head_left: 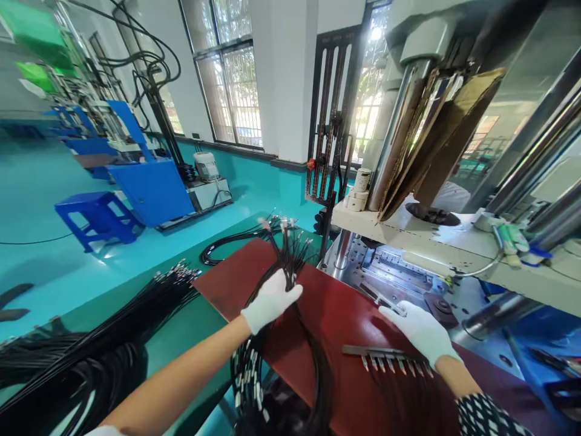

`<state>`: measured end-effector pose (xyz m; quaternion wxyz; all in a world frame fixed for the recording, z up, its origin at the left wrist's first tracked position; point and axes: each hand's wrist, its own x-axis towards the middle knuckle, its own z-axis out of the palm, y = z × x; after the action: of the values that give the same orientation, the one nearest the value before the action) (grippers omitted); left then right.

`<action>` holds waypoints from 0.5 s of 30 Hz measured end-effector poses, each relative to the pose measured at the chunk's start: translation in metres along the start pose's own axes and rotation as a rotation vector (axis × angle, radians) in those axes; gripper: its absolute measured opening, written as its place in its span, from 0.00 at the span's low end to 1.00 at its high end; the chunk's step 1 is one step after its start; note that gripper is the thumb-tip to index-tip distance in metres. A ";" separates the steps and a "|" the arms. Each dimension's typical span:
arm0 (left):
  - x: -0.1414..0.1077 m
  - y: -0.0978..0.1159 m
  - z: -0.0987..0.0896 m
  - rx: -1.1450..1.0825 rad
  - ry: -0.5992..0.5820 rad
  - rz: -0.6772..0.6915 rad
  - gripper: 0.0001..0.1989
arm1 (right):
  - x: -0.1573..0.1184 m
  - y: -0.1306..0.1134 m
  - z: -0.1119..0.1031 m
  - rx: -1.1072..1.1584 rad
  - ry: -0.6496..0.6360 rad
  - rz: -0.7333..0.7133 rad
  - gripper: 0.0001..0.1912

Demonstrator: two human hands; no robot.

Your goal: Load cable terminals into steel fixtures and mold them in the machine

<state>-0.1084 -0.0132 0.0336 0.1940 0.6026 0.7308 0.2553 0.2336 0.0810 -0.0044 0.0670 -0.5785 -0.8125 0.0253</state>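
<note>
We have our left hand (270, 303) closed around a bundle of black cables (288, 257), over the far left part of the red board (336, 303), our landmark. Such cables should be soft and bendy, light one by one but weighty as a bunch, and apt to slide against each other inside a smooth glove. The small metal ends look like the delicate part, so the place to take hold is just below them, where our grip gathers the strands narrow and leaves the tips fanned out beyond our fingers. The lower lengths curve back toward us, across the board and past its near left edge, and their weight probably drags on our grip.

Our right hand (417, 330) is at the board's far right edge, beside the press (408, 236), with thumb and forefinger drawn narrow on a slim metal piece (384, 298); we cannot tell what it is. The bundle is well to the left of this hand. Nearer us, on the board's right part, lies a metal bar (385, 351) with a row of cable ends along it. More cables (149, 297) lie left of the board, on the green tabletop (181, 339).
</note>
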 end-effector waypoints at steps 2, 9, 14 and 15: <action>0.022 -0.022 0.011 0.187 -0.012 -0.065 0.10 | 0.001 0.004 0.005 0.107 -0.122 0.143 0.33; 0.031 0.009 0.070 0.247 -0.097 -0.019 0.15 | 0.004 0.009 0.013 0.122 -0.126 0.148 0.34; 0.050 0.007 0.064 0.077 -0.108 -0.068 0.28 | 0.003 0.006 0.009 0.129 -0.195 0.200 0.34; 0.056 0.004 0.060 0.022 -0.113 -0.090 0.27 | 0.003 0.006 0.008 0.124 -0.203 0.201 0.34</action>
<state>-0.0805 0.0508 -0.0103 0.2396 0.5846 0.7478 0.2040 0.2369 0.0861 -0.0132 0.0174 -0.6464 -0.7498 0.1402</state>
